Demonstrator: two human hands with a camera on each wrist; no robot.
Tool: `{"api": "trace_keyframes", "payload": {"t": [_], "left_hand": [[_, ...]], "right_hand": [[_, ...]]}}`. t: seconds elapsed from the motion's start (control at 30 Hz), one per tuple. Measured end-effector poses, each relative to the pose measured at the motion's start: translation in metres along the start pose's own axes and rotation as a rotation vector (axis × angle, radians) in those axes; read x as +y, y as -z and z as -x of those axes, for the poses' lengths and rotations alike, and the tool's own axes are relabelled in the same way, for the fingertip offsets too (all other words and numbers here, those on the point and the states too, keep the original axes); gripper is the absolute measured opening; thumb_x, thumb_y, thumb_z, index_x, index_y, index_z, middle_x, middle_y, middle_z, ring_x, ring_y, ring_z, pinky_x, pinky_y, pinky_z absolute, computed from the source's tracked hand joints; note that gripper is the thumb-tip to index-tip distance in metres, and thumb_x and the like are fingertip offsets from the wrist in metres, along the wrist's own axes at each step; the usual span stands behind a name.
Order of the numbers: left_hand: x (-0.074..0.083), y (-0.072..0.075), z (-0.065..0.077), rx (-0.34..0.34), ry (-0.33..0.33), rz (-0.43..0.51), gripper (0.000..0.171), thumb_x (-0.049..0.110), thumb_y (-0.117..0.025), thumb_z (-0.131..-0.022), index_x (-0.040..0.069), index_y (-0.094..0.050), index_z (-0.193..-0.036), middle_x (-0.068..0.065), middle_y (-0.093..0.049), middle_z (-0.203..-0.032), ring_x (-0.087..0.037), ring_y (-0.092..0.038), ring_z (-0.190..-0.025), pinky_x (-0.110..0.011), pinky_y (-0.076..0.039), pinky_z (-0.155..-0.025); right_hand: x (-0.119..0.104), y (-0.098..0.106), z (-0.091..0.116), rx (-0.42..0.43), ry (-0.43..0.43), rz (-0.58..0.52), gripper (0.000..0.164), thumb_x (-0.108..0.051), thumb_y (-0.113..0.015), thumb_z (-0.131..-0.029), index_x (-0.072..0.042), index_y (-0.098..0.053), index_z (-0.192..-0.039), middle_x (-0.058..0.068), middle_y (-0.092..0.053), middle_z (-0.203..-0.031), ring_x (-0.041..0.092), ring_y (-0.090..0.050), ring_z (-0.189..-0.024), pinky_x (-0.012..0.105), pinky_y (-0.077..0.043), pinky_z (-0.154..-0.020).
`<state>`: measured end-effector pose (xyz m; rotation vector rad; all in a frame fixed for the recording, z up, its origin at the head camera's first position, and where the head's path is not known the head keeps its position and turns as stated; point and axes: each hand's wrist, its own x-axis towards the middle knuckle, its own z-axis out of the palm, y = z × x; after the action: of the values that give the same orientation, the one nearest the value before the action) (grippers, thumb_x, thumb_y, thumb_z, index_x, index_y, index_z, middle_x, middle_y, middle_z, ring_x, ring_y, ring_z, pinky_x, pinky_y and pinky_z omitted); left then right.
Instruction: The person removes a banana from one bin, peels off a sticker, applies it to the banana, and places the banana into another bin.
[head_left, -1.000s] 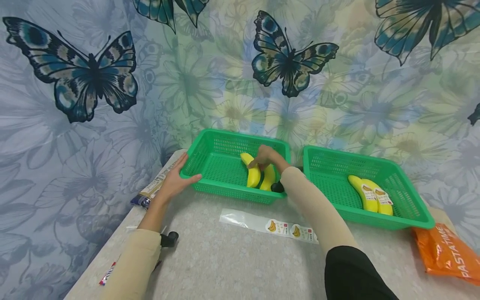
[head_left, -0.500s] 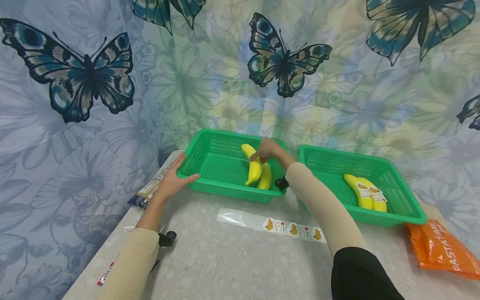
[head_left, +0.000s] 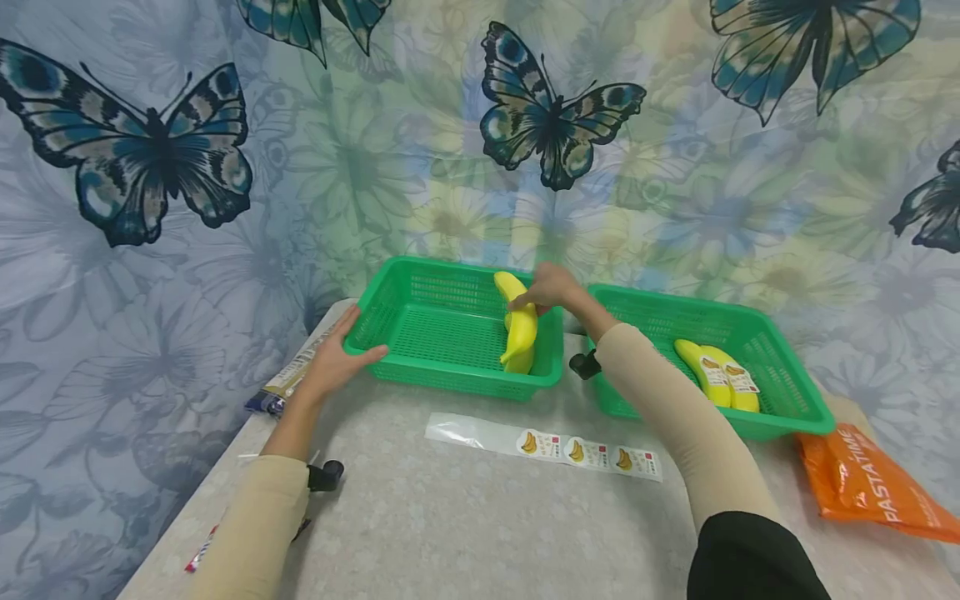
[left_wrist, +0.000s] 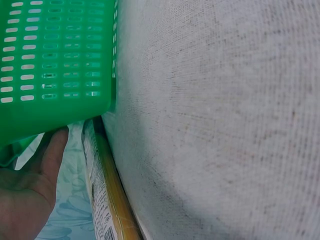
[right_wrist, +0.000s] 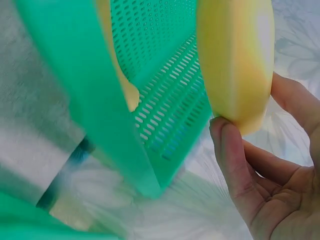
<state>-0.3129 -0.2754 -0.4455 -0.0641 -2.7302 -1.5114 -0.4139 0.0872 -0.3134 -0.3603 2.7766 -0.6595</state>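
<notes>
From afar, I am watching the right hand pinching a banana at a green basket's three o'clock, the left hand resting spread fingers at nine o'clock

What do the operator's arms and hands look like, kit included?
Left hand and right hand: bare, no gloves. Left sleeve and right sleeve: both plain beige, long, close-fitting. Black cloth covers the right arm higher up. Small black unit at each wrist, left unit and right unit. No cables or markings I can make out.
</notes>
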Motion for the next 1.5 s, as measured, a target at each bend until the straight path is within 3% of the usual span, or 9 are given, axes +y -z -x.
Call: {"api": "trace_keyframes", "payload": {"t": [0.13, 0.33, 0.43, 0.67, 0.8, 0.9, 1.07, 1.23, 1.5], "left_hand": [[0.000, -0.001, 0.002, -0.010, 0.011, -0.002, 0.101, 0.054, -0.068, -0.085, 0.032, -0.001, -0.157, 0.007, 0.007, -0.165, -0.042, 0.001, -0.151, -0.074, -0.014, -0.111], [0.000, 0.000, 0.001, -0.015, 0.010, -0.002, 0.102, 0.055, -0.068, -0.085, 0.031, 0.000, -0.157, 0.006, 0.008, -0.165, -0.042, 0.002, -0.151, -0.075, -0.013, -0.111], [0.001, 0.001, 0.001, -0.015, 0.006, -0.007, 0.103, 0.057, -0.067, -0.085, 0.030, 0.001, -0.157, 0.006, 0.008, -0.165, -0.042, 0.003, -0.151, -0.075, -0.013, -0.111], [0.004, 0.001, 0.002, -0.028, 0.005, -0.001, 0.104, 0.058, -0.067, -0.085, 0.029, 0.003, -0.157, 0.004, 0.010, -0.165, -0.041, 0.005, -0.151, -0.075, -0.012, -0.111], [0.006, 0.003, 0.004, -0.028, 0.001, -0.001, 0.103, 0.056, -0.065, -0.087, 0.028, 0.004, -0.157, 0.004, 0.011, -0.165, -0.041, 0.007, -0.151, -0.075, -0.011, -0.111], [0.006, 0.004, 0.004, -0.032, 0.000, 0.001, 0.103, 0.056, -0.065, -0.087, 0.028, 0.005, -0.157, 0.003, 0.012, -0.165, -0.041, 0.008, -0.151, -0.076, -0.011, -0.110], [0.006, 0.002, 0.002, -0.041, -0.005, -0.006, 0.103, 0.057, -0.065, -0.087, 0.027, 0.005, -0.157, 0.002, 0.012, -0.165, -0.042, 0.007, -0.150, -0.076, -0.012, -0.110], [0.006, 0.002, -0.001, -0.039, -0.013, -0.015, 0.102, 0.057, -0.064, -0.087, 0.029, 0.005, -0.157, 0.004, 0.011, -0.165, -0.043, 0.006, -0.150, -0.076, -0.012, -0.109], [0.009, 0.001, 0.002, -0.041, 0.017, -0.012, 0.103, 0.060, -0.064, -0.086, 0.029, 0.005, -0.157, 0.006, 0.013, -0.164, -0.041, 0.009, -0.150, -0.076, -0.012, -0.109]], "right_hand": [[0.005, 0.011, 0.020, 0.027, -0.014, 0.004, 0.051, -0.040, -0.080, -0.078, -0.015, -0.049, -0.046, 0.003, -0.060, -0.048, 0.030, -0.073, -0.078, 0.030, -0.055, -0.061], [0.011, 0.024, 0.052, 0.081, -0.047, 0.007, 0.042, -0.042, -0.080, -0.078, -0.008, -0.068, -0.056, 0.002, -0.065, -0.052, 0.017, -0.067, -0.060, 0.027, -0.053, -0.058], [0.015, 0.029, 0.068, 0.091, -0.068, 0.018, 0.039, -0.044, -0.079, -0.078, -0.007, -0.076, -0.068, 0.002, -0.069, -0.058, 0.016, -0.066, -0.061, 0.027, -0.052, -0.058], [0.025, 0.027, 0.114, 0.077, -0.115, 0.015, 0.041, -0.049, -0.076, -0.079, -0.009, -0.078, -0.084, 0.007, -0.073, -0.072, 0.022, -0.068, -0.072, 0.031, -0.053, -0.066], [0.027, 0.015, 0.141, 0.067, -0.135, -0.012, 0.052, -0.050, -0.077, -0.078, -0.007, -0.074, -0.107, 0.009, -0.076, -0.089, 0.027, -0.072, -0.083, 0.033, -0.056, -0.071], [0.032, 0.003, 0.159, 0.071, -0.124, -0.019, 0.060, -0.049, -0.078, -0.077, -0.005, -0.070, -0.117, 0.007, -0.076, -0.090, 0.022, -0.072, -0.075, 0.029, -0.055, -0.066], [0.041, -0.022, 0.187, 0.095, -0.107, 0.003, 0.058, -0.047, -0.079, -0.076, -0.004, -0.071, -0.115, 0.005, -0.075, -0.088, 0.016, -0.066, -0.071, 0.024, -0.048, -0.058], [0.052, -0.054, 0.214, 0.116, -0.122, -0.027, 0.059, -0.044, -0.081, -0.075, -0.002, -0.071, -0.114, 0.007, -0.074, -0.092, 0.014, -0.063, -0.068, 0.026, -0.050, -0.055], [0.075, -0.112, 0.236, 0.115, -0.172, -0.133, 0.056, -0.039, -0.086, -0.069, -0.002, -0.072, -0.108, 0.000, -0.069, -0.073, 0.012, -0.061, -0.061, 0.026, -0.046, -0.053]]}}
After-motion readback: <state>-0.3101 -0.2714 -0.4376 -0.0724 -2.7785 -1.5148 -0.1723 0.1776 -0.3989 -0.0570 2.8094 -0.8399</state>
